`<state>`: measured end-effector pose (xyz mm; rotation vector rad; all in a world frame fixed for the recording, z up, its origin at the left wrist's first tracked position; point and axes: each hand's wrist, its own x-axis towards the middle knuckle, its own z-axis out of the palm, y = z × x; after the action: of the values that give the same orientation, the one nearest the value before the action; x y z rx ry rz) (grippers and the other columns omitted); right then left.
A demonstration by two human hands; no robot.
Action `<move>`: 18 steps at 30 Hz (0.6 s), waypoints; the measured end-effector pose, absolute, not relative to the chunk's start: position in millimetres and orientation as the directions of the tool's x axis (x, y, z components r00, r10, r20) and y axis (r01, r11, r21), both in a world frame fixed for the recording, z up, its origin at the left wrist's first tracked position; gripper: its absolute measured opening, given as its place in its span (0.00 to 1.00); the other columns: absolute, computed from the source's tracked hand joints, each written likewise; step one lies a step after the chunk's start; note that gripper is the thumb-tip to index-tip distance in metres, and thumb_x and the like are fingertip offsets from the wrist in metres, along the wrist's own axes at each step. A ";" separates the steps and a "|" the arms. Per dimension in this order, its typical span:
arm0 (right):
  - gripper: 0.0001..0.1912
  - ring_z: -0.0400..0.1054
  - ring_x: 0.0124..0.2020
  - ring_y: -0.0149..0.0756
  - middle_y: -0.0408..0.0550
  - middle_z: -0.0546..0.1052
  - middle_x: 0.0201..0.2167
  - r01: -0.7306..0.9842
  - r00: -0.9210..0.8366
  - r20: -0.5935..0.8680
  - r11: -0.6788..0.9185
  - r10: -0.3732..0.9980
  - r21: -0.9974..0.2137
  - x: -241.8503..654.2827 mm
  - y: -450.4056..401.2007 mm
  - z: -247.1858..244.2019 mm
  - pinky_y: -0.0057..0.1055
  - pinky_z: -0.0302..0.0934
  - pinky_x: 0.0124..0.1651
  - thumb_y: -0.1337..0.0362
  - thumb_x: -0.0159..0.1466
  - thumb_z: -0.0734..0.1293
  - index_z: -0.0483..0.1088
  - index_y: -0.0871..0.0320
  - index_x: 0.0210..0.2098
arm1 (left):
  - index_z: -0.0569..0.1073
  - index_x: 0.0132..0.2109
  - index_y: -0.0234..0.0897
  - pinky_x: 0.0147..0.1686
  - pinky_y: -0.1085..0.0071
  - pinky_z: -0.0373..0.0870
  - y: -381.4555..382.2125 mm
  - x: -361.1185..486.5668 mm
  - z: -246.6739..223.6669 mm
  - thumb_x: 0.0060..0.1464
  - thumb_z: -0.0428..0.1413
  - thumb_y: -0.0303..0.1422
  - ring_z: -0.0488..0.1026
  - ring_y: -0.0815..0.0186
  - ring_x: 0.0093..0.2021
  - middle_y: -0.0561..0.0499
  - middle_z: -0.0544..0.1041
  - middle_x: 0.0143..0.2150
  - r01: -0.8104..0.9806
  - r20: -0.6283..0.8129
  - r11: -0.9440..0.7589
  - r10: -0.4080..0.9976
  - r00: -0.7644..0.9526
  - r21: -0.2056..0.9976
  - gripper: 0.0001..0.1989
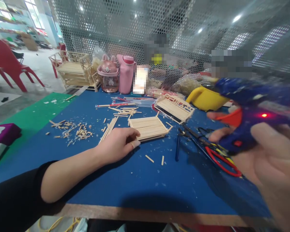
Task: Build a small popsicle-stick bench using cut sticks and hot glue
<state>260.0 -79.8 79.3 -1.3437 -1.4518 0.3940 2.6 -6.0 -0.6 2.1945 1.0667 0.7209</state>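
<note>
My left hand (118,144) rests on the blue table top (135,183), its thumb and fingers closed at the left corner of a small wooden stick panel (148,127). Short upright sticks stand at the panel's corners. On the right, close to the camera, my right hand (268,154) is wrapped round a dark blue glue gun (248,119) with an orange trigger and a lit red light. The glue gun is blurred and raised above the table. Two short stick pieces (149,158) lie in front of the panel.
Red-handled scissors (222,164) and a blue pen-like tool (177,148) lie right of centre. Behind are a second stick frame (175,108), a yellow container (205,98), pink bottles (126,74) and a lit phone (140,80). Cut sticks (83,131) lie left.
</note>
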 end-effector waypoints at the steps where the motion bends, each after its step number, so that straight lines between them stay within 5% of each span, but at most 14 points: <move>1: 0.12 0.69 0.26 0.37 0.45 0.74 0.32 0.496 0.168 0.409 0.282 0.897 -0.821 257.2 -86.6 75.8 0.41 0.66 0.33 0.54 0.62 0.58 0.70 0.48 0.30 | 0.73 0.42 0.37 0.33 0.72 0.68 -6.2 2.4 -0.4 0.53 0.54 0.34 0.73 0.67 0.31 0.52 0.77 0.33 0.500 0.208 -0.508 0.817 0.538 0.701 0.10; 6: 0.24 0.66 0.26 0.40 0.47 0.72 0.21 0.681 0.027 0.202 0.130 0.979 -0.721 246.8 -97.8 58.5 0.37 0.61 0.32 0.48 0.61 0.59 0.67 0.53 0.14 | 0.68 0.50 0.37 0.35 0.71 0.68 -3.7 -2.6 4.2 0.51 0.54 0.30 0.73 0.66 0.33 0.53 0.78 0.34 0.532 0.217 -0.542 0.804 0.554 0.650 0.17; 18: 0.24 0.62 0.20 0.30 0.43 0.66 0.18 0.769 -0.097 0.135 0.161 0.986 -0.619 223.3 -88.5 43.6 0.27 0.61 0.22 0.50 0.64 0.56 0.59 0.55 0.16 | 0.71 0.46 0.38 0.34 0.70 0.66 0.9 -5.0 4.2 0.53 0.54 0.33 0.72 0.64 0.36 0.51 0.77 0.38 0.594 0.232 -0.574 0.800 0.553 0.564 0.13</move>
<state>223.3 -88.5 43.6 -1.6597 -1.9216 0.5446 -5.0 0.9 4.2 2.3679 1.1308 0.6617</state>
